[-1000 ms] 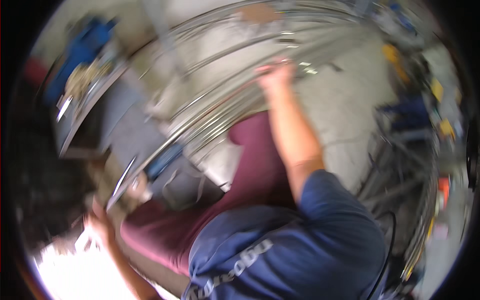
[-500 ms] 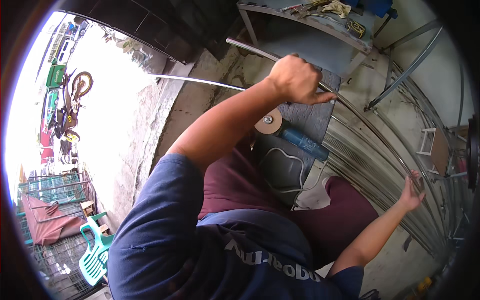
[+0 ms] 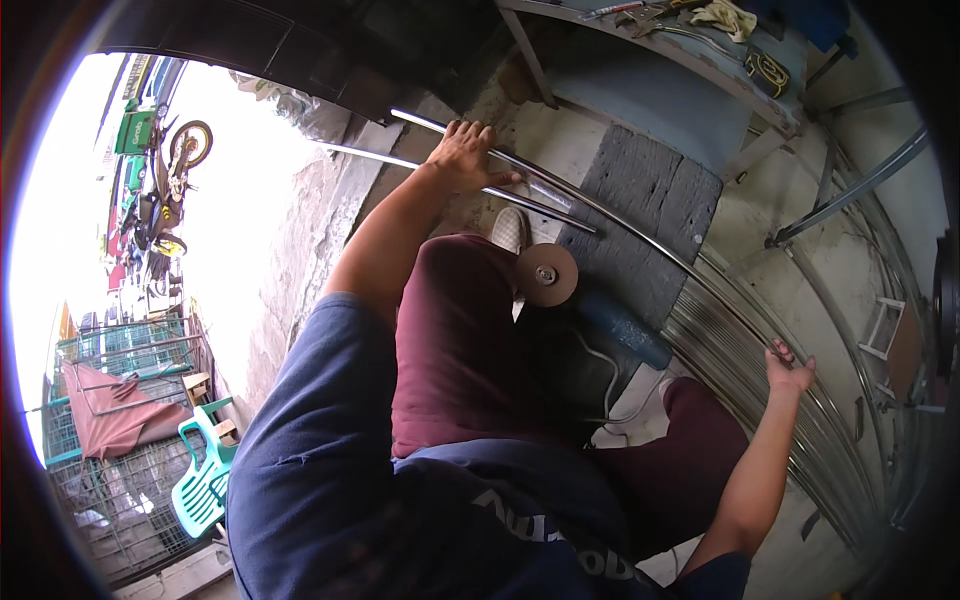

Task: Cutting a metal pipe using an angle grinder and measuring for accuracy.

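A long, shiny metal tube [image 3: 620, 222] runs slantwise from upper left to lower right, held in both hands. My left hand [image 3: 464, 158] is closed over it near its far-left end, thumb stretched out along it. At the right, my right hand [image 3: 791, 370] has its fingers curled round the same tube. A second metal tube [image 3: 545, 210] lies below it, passing beneath my left hand and ending over the dark board [image 3: 655, 185]. Nearer me is an angle grinder [image 3: 625, 330] with a blue body and a brown disc [image 3: 547, 275], beside my left knee.
Many metal tubes [image 3: 735, 335] lie in a bundle on the floor at right. A workbench [image 3: 660, 75] with a tape measure [image 3: 767, 73] and gloves stands at the back. A metal frame leg [image 3: 850, 190] rises at right. A turquoise chair [image 3: 203, 465] and motorcycle [image 3: 160, 215] are at left.
My left hand and the held tube have moved left, away from above the board. My right hand has shifted left and slightly up. The second tube's near end now shows.
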A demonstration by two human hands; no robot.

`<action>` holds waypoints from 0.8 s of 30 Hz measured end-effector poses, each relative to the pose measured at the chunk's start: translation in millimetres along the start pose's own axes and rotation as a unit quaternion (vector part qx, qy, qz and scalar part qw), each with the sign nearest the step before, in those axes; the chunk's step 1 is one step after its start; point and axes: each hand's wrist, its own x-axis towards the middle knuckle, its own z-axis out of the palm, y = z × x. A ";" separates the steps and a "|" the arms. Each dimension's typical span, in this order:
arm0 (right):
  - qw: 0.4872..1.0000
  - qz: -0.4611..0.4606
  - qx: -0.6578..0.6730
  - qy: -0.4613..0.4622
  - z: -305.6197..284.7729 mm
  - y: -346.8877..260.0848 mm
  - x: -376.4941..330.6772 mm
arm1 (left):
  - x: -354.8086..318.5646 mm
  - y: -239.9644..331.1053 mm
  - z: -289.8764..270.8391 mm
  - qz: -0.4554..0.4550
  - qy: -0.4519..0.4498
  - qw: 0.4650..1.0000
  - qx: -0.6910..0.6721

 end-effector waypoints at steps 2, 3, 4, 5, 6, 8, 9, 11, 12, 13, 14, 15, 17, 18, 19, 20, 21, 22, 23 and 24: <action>1.000 0.019 0.002 -0.015 5.6 15.8 1.5 | 3.6 -19.6 12.6 -0.023 0.004 1.000 0.009; 1.000 0.026 0.004 -0.015 7.6 20.5 1.3 | 6.3 -27.5 18.7 -0.033 0.005 0.999 0.014; 1.000 0.023 -0.008 -0.011 9.4 24.2 1.4 | 9.7 -33.4 24.9 -0.029 0.000 1.000 0.005; 0.999 0.030 -0.005 -0.013 10.2 26.5 1.4 | 12.4 -37.7 31.4 -0.030 -0.003 1.000 -0.002; 0.999 0.028 -0.004 -0.017 11.2 29.0 2.0 | 15.1 -41.0 37.3 -0.031 -0.001 1.000 -0.005; 1.000 0.021 -0.010 -0.019 11.5 33.9 3.5 | 18.9 -47.0 46.4 -0.042 0.009 0.999 -0.020; 1.000 0.016 -0.016 -0.018 11.5 36.9 4.4 | 19.6 -51.2 48.9 -0.054 0.017 0.998 -0.031; 0.999 0.034 -0.012 -0.028 11.7 43.7 6.0 | 19.5 -60.3 50.6 -0.069 0.016 0.997 -0.044; 0.998 0.056 -0.004 -0.038 11.6 46.6 6.5 | 18.1 -65.7 50.3 -0.074 0.006 0.996 -0.047; 0.997 0.063 0.011 -0.030 12.8 49.6 7.5 | 18.1 -72.0 48.7 -0.081 0.000 0.996 -0.039; 0.995 0.084 0.005 -0.051 13.3 51.5 8.6 | 18.0 -77.0 48.2 -0.066 0.011 0.997 -0.050; 0.995 0.087 0.001 -0.049 14.3 52.7 10.2 | 18.7 -81.4 48.0 -0.065 0.013 0.997 -0.048; 0.995 0.085 -0.006 -0.047 14.8 52.0 14.3 | 21.3 -87.3 50.1 -0.061 0.018 0.997 -0.053; 0.996 0.079 -0.008 -0.046 14.4 51.1 16.9 | 23.1 -89.4 51.7 -0.061 0.011 0.997 -0.052; 0.996 0.078 -0.016 -0.038 13.6 48.9 19.0 | 24.7 -90.0 54.3 -0.063 0.004 0.997 -0.051; 0.996 0.076 -0.020 -0.043 12.5 47.8 21.1 | 25.6 -90.9 56.5 -0.061 0.007 0.997 -0.055; 0.995 0.081 -0.027 -0.045 11.5 46.1 22.0 | 26.8 -91.9 58.3 -0.059 0.013 0.997 -0.056; 0.996 0.064 -0.042 -0.035 11.0 46.8 22.4 | 28.0 -94.0 59.2 -0.056 0.020 0.997 -0.056; 0.994 0.093 -0.024 -0.056 11.2 47.4 21.2 | 28.0 -96.1 60.1 -0.056 0.026 0.996 -0.057; 0.993 0.100 -0.015 -0.066 11.8 50.7 18.6 | 28.6 -99.0 60.2 -0.059 0.016 0.996 -0.058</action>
